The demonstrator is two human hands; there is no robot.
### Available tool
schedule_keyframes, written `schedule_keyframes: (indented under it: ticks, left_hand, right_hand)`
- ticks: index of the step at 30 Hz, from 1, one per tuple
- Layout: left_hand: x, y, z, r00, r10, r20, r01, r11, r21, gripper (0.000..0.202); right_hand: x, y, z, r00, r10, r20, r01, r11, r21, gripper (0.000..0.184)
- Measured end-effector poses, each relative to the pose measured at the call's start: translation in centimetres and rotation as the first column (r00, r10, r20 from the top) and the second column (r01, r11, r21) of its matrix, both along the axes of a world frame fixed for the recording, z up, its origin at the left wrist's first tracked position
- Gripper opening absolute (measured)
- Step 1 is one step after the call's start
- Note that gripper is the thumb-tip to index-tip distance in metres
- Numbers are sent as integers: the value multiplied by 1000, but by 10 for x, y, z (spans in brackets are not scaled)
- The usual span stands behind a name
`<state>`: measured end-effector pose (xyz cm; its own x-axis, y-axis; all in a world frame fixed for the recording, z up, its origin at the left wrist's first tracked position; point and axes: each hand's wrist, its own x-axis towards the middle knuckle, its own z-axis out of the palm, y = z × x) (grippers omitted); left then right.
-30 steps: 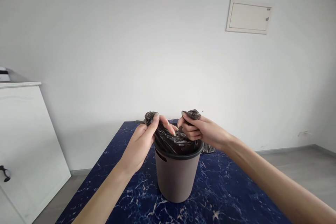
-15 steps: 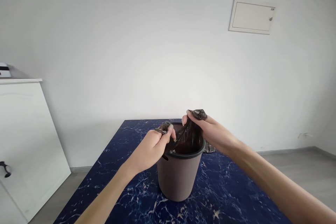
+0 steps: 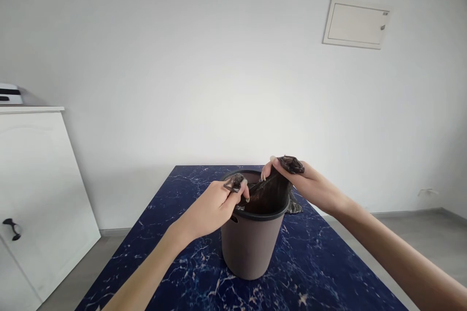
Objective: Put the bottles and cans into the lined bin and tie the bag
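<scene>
A brown-grey trash can [image 3: 250,248] with a dark rim stands upright on the table. Stretched across its mouth is a thin black garbage bag [image 3: 268,193]. My left hand [image 3: 217,204], at the near left of the rim, pinches the bag's edge between thumb and fingers. Higher up, over the right side of the rim, my right hand [image 3: 301,177] grips another part of the edge, with bunched plastic above the thumb. Part of the bag goes down inside the can, where its lower end is hidden. More black plastic shows outside, behind the can's right side.
The table [image 3: 164,248] has a dark blue marbled top. A white cabinet [image 3: 40,180] with a black handle stands on the left. Behind the table is a pale wall with a panel door [image 3: 356,24] at upper right.
My right hand has moved to the right, pulling the bag's edge wider and tauter over the can. My left hand has shifted slightly right, still pinching. The camera view has turned a little left.
</scene>
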<state>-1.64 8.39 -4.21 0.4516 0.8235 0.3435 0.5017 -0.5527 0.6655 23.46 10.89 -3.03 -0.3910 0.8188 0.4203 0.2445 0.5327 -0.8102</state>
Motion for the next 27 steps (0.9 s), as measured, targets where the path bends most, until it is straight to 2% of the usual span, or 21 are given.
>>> schedule_keyframes:
  ticks: [3, 8, 12, 16, 19, 22, 27]
  left_hand:
    - [-1, 0, -1, 1000, -5, 0, 5, 1000, -18, 40]
    - [-1, -1, 1, 1000, -15, 13, 15, 1000, 8, 39]
    - [4, -1, 0, 1000, -11, 26, 10, 1000, 18, 43]
    - [16, 6, -5, 990, 12, 141, -22, 997, 73, 43]
    - [27, 15, -7, 973, 43, 227, -66, 993, 95, 40]
    - [39, 22, -6, 953, 40, 300, -76, 991, 109, 38]
    - [55, 24, 1, 950, 28, 310, -56, 995, 84, 45]
  right_hand:
    - [8, -2, 7, 995, -60, 85, 54, 996, 73, 51]
    - [20, -4, 14, 979, -178, 105, 159, 973, 165, 48]
    - [24, -5, 15, 968, -228, 102, 196, 947, 254, 49]
    - [19, -4, 12, 957, -288, 27, 266, 914, 306, 53]
    - [16, 0, 10, 950, -313, 12, 299, 919, 257, 56]
    - [13, 2, 10, 974, -224, 39, 216, 965, 148, 60]
    - [4, -2, 18, 987, -147, 60, 143, 987, 69, 59]
